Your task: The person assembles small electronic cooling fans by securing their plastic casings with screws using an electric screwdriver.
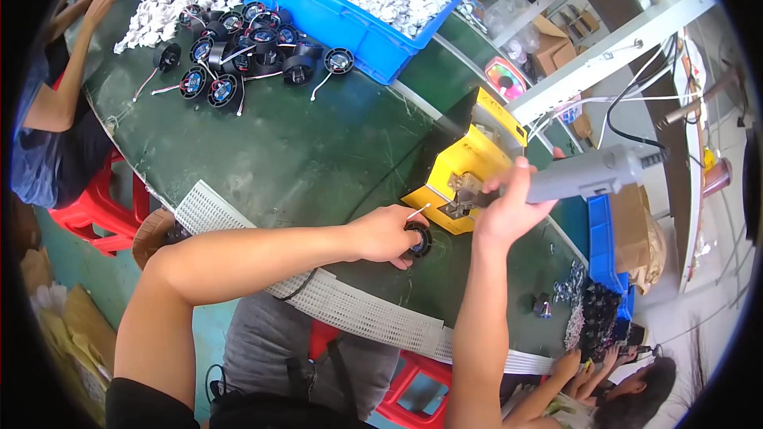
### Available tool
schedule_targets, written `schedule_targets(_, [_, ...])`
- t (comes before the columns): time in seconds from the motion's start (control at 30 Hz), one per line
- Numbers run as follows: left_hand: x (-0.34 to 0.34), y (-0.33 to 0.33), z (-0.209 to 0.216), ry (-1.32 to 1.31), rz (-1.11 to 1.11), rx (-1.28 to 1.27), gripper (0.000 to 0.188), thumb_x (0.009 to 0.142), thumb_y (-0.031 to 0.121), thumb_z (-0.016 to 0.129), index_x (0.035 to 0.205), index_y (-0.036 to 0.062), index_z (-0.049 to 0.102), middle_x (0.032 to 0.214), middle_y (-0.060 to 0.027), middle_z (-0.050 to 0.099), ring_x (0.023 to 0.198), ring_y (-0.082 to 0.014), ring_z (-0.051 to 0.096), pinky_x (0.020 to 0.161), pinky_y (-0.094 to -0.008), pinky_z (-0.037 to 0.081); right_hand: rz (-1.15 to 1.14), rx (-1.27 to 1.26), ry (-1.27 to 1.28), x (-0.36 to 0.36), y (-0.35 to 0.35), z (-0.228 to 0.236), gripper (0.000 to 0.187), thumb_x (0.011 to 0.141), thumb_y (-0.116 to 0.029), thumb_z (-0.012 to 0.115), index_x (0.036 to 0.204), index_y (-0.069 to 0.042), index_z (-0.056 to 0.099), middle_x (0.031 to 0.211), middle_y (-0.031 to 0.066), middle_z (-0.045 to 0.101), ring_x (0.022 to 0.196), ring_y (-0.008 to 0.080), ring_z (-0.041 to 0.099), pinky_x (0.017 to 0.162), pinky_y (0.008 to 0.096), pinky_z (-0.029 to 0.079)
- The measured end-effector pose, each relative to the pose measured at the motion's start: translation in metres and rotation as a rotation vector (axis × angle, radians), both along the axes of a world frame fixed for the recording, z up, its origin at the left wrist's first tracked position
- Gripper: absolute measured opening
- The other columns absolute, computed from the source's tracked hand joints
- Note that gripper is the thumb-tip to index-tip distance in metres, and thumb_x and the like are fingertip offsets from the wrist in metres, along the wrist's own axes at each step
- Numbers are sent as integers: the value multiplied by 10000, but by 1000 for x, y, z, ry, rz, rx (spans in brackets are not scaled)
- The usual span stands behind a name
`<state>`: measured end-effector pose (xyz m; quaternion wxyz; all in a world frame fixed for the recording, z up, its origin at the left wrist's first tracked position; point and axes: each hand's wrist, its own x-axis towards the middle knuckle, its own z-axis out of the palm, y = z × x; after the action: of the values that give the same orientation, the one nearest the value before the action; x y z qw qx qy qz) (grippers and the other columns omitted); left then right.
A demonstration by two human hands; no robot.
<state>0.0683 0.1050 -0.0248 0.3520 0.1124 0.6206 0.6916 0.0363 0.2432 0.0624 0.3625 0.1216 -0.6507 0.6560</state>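
Observation:
My left hand (pixel 385 234) is closed round a small round black motor (pixel 424 243) resting on the green table, with a pale wire end sticking out above the fingers. My right hand (pixel 509 210) grips a grey electric screwdriver (pixel 584 173), held nearly level. Its tip end reaches the metal front of a yellow-and-black screw feeder (pixel 469 155); the fingers and blur hide whether it touches. Further off on the table, several similar black motors (pixel 262 40) with wires lie in a heap.
A blue crate (pixel 350 24) of white parts stands behind the heap, beside a loose white pile (pixel 179 4). Small metal parts (pixel 568 302) lie at the right. A perforated pale strip (pixel 358 302) edges the table. Other people sit at far left and lower right. A white post (pixel 612 52) slants overhead.

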Motion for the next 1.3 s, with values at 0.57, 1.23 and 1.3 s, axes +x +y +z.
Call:
schedule_targets(0.57, [-1, 1, 1, -48, 41, 18, 342, 985, 81, 483, 1302, -47, 489, 1071, -162, 621, 831, -217, 697, 747, -324, 619, 242, -185, -94, 49, -12, -36, 575, 894, 25, 518, 1399, 10, 243, 673, 61, 510, 511, 126, 500, 476, 282, 455])
schedule_targets(1.23, [0, 1, 0, -39, 74, 40, 296, 964, 86, 466, 1206, -59, 556, 964, -162, 636, 788, -217, 691, 719, -315, 615, 318, -128, -112, 48, -15, -45, 460, 894, 16, 541, 1298, 51, 323, 625, 70, 518, 505, 134, 507, 506, 264, 452])
schedule_targets(1.3, [-1, 1, -1, -41, 72, 38, 297, 964, 87, 465, 1207, -59, 555, 964, -163, 635, 789, -216, 690, 719, -316, 615, 331, -136, -106, 47, -14, -45, 457, 894, 17, 540, 1295, 47, 324, 624, 72, 517, 503, 136, 507, 505, 264, 451])
